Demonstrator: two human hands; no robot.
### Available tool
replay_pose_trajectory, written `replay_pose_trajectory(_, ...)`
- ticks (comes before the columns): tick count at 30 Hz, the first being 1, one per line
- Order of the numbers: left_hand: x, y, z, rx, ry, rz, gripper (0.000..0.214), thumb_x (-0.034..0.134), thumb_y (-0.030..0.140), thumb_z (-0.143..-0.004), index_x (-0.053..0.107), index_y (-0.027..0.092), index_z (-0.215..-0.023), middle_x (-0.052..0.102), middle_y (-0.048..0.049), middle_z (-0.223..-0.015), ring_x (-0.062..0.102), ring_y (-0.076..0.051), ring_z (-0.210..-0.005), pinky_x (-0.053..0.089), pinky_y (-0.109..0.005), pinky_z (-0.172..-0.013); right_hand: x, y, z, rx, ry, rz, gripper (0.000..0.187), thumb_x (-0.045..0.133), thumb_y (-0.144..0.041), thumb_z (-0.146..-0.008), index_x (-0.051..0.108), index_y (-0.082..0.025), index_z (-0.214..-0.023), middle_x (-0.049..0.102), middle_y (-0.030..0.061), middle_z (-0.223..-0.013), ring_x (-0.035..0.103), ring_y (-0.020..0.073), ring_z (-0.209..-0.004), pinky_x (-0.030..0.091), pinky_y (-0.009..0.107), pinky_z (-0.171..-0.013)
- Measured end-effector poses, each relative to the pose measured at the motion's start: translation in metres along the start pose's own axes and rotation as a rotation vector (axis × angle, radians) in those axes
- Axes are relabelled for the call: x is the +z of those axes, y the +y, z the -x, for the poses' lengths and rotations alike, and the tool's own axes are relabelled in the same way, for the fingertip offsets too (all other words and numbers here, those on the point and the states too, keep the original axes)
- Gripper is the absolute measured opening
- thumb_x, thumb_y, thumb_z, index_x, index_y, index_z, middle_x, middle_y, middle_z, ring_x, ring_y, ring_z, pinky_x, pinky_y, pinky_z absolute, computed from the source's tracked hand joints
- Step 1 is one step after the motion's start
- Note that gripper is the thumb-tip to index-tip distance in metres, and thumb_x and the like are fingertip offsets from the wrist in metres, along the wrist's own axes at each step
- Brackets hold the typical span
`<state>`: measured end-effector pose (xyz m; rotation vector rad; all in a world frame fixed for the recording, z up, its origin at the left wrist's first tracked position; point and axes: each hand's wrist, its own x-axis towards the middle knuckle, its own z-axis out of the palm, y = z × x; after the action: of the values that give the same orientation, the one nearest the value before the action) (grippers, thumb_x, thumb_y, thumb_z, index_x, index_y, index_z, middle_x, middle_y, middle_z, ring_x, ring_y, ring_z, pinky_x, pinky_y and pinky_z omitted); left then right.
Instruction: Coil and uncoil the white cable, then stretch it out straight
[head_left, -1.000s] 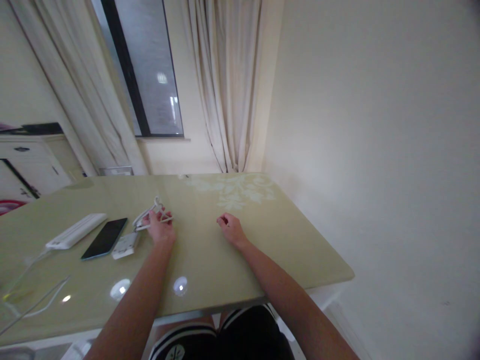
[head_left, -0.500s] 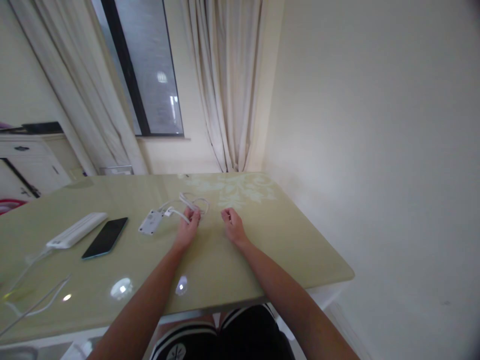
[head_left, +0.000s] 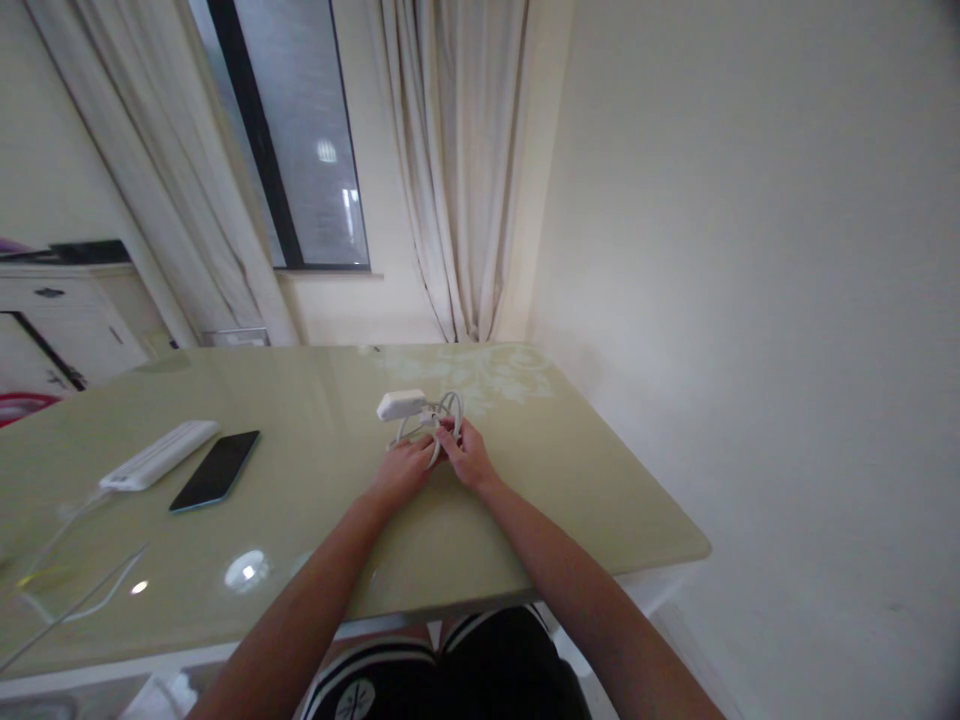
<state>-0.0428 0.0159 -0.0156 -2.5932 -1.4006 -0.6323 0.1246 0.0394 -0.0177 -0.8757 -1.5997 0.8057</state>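
A white cable point(head_left: 452, 404) lies in loops between my two hands, just above the table. At its left end a small white power strip point(head_left: 401, 404) hangs or rests beyond my fingers; I cannot tell whether it touches the table. My left hand point(head_left: 406, 470) is closed at the lower left of the loops, its fingertips partly hidden behind the cable. From the right, my right hand point(head_left: 469, 456) pinches the looped cable with thumb and fingers. The hands nearly touch each other.
On the left of the glossy table point(head_left: 600, 500) lie a long white power strip point(head_left: 161, 455) and a dark phone point(head_left: 215, 470). A thin white cable point(head_left: 82, 605) runs near the front left edge. A wall point(head_left: 750, 300) borders the right side.
My left hand has moved right, bringing the cable and the small power strip along. The strip has turned over. My right hand has taken hold of the loops.
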Motion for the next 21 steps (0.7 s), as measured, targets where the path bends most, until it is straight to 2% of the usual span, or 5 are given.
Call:
replay_pose_trajectory(3, 0.005, 0.002, -0.001, 0.018, 0.018, -0.058, 0.027, 0.055, 0.031, -0.098, 0.072, 0.02, -0.116, 0.075, -0.0149, -0.104, 0.072, -0.028, -0.096, 0.055, -0.042, -0.092, 0.0, 0.001, -0.001, 0.024, 0.082, -0.039, 0.033, 0.055, -0.05, -0.096, 0.068, -0.019, -0.096, 0.071, 0.0045, -0.086, 0.066, 0.0182, -0.08, 0.053, 0.029, -0.076)
replay_pose_trajectory(9, 0.007, 0.003, 0.0, 0.068, 0.169, -0.13, 0.045, 0.054, 0.034, -0.099, 0.061, 0.018, -0.14, 0.066, -0.0193, -0.135, 0.06, -0.032, -0.128, 0.048, -0.045, -0.107, -0.002, 0.006, -0.011, 0.152, 0.184, -0.207, 0.039, 0.058, -0.056, -0.09, 0.066, -0.018, -0.084, 0.068, 0.0031, -0.074, 0.063, 0.0157, -0.067, 0.052, 0.026, -0.064)
replay_pose_trajectory(17, -0.004, 0.005, 0.002, 0.066, 0.269, -0.072, 0.035, 0.051, 0.034, -0.101, 0.066, 0.024, -0.132, 0.069, -0.0129, -0.129, 0.06, -0.028, -0.121, 0.039, -0.045, -0.104, -0.007, 0.012, -0.016, 0.231, 0.294, -0.289, 0.04, 0.06, -0.058, -0.084, 0.062, -0.019, -0.074, 0.067, 0.0016, -0.069, 0.06, 0.0151, -0.065, 0.05, 0.027, -0.066)
replay_pose_trajectory(21, -0.008, 0.004, 0.004, -0.029, 0.351, 0.006, 0.03, 0.053, 0.036, -0.1, 0.072, 0.023, -0.118, 0.069, -0.0144, -0.119, 0.059, -0.029, -0.11, 0.04, -0.045, -0.101, -0.012, 0.013, -0.019, 0.256, 0.345, -0.278, 0.039, 0.062, -0.058, -0.083, 0.059, -0.02, -0.077, 0.065, 0.0002, -0.066, 0.058, 0.015, -0.062, 0.047, 0.026, -0.062)
